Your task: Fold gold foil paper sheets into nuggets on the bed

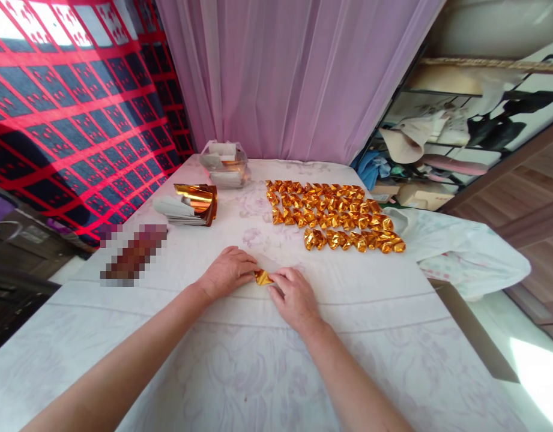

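Between my two hands is a small piece of gold foil paper [262, 277], partly folded, its shiny side showing and a pale part behind it. My left hand [229, 271] pinches its left end with the fingers close together. At the right end, my right hand [295, 295] grips it between thumb and fingers. Both hands rest low over the cloth-covered table [240, 336]. Beyond them to the right lie rows of folded gold foil ingots [330, 207]. A stack of gold foil sheets [190, 207] with pale backs sits at the back left.
A clear plastic bag [224, 165] with more sheets stands at the table's far edge, before a purple curtain [276, 78]. A blurred-out item [134, 255] lies on the left. Right of the table are a white plastic bag [474, 249] and a shelf with shoes [447, 132].
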A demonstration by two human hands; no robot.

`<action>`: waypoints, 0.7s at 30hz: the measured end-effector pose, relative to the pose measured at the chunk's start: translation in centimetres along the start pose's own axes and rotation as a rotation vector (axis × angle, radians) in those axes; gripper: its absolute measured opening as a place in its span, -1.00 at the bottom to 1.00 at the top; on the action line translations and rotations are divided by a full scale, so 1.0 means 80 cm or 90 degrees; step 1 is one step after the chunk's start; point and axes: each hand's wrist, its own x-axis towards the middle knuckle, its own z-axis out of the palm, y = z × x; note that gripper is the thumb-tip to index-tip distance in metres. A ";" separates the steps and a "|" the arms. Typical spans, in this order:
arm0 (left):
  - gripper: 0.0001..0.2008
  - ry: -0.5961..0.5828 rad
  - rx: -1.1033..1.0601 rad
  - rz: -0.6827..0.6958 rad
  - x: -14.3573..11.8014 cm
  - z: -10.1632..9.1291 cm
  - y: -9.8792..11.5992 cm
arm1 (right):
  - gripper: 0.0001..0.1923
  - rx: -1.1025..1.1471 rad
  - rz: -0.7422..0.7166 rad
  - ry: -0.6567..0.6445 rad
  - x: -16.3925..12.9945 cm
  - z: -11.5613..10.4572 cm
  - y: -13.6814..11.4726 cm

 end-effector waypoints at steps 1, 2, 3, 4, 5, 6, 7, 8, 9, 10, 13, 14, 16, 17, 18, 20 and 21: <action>-0.83 0.002 -0.001 -0.001 0.000 0.001 0.000 | -0.75 0.002 0.000 0.002 0.000 0.000 0.000; -0.83 0.006 -0.003 -0.003 0.000 0.002 0.001 | -0.76 0.004 -0.001 0.005 0.000 0.000 0.000; -0.82 0.010 -0.005 -0.005 0.000 0.003 0.003 | -0.77 0.006 -0.001 0.007 0.000 0.000 0.000; -0.82 0.015 -0.006 -0.009 -0.001 0.005 0.005 | -0.78 0.006 -0.001 0.010 0.000 0.000 0.000; -0.81 0.021 -0.006 -0.014 -0.002 0.006 0.007 | -0.80 0.004 0.002 0.013 0.000 -0.001 -0.001; -0.81 0.027 -0.005 -0.019 -0.002 0.008 0.010 | -0.81 0.001 0.005 0.016 0.000 -0.001 -0.001; -0.80 0.034 -0.004 -0.025 -0.003 0.009 0.012 | -0.83 -0.001 0.010 0.017 0.000 -0.002 -0.001; -0.80 0.041 -0.003 -0.031 -0.004 0.011 0.015 | -0.84 -0.003 0.013 0.015 0.001 -0.002 -0.002; -0.79 0.048 -0.002 -0.036 -0.006 0.012 0.017 | -0.84 -0.002 0.015 0.010 0.001 -0.003 -0.002; -0.79 0.053 -0.001 -0.040 -0.006 0.013 0.019 | -0.83 0.002 0.014 0.002 0.001 -0.004 -0.002; -0.78 0.059 -0.001 -0.045 -0.008 0.015 0.023 | -0.79 0.016 0.010 -0.018 0.002 -0.008 0.000; -0.78 0.061 -0.002 -0.048 -0.007 0.016 0.024 | -0.78 0.020 0.010 -0.020 0.002 -0.008 0.000; -0.79 0.064 -0.003 -0.055 -0.006 0.016 0.025 | -0.78 0.024 0.012 -0.022 0.002 -0.009 0.002; -0.79 0.066 -0.005 -0.059 -0.006 0.016 0.025 | -0.78 0.025 0.013 -0.023 0.002 -0.010 0.002; -0.79 0.068 -0.006 -0.063 -0.006 0.016 0.025 | -0.78 0.024 0.013 -0.025 0.003 -0.010 0.003; -0.80 0.070 -0.013 -0.068 -0.006 0.014 0.026 | -0.77 0.019 0.014 -0.029 0.003 -0.011 0.003; -0.81 0.068 -0.019 -0.071 -0.006 0.013 0.027 | -0.76 0.018 0.015 -0.030 0.004 -0.011 0.003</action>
